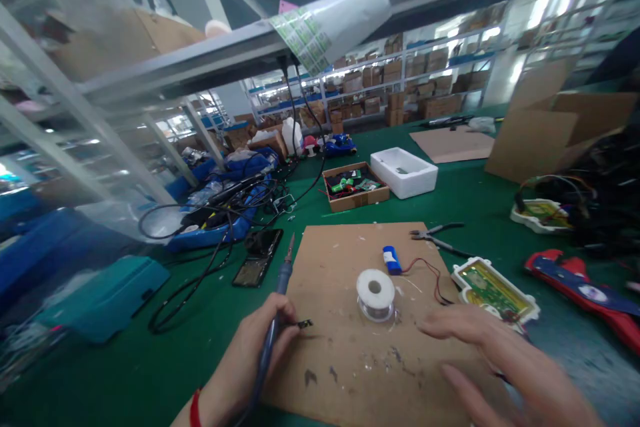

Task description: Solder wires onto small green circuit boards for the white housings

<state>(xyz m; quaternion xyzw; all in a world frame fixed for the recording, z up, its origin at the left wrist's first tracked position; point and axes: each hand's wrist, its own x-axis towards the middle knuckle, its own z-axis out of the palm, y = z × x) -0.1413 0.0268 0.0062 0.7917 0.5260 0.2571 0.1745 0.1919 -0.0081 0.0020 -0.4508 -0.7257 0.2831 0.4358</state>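
My left hand is closed in a pinch on a small circuit board above the left edge of a brown cardboard sheet. A soldering iron points away, its cord crossing in front of this hand; whether the fingers also grip the iron I cannot tell. My right hand hovers over the sheet's right side, slightly blurred, fingers apart with nothing in them. Between the hands stands a white-topped spool of solder wire. Beyond it lies a blue battery pack with red and black leads.
Pliers and a white-framed circuit board lie right of the sheet, near a red-and-blue tool. Behind are a carton of boards and a white foam box. Left are a phone-like black slab and looping cables.
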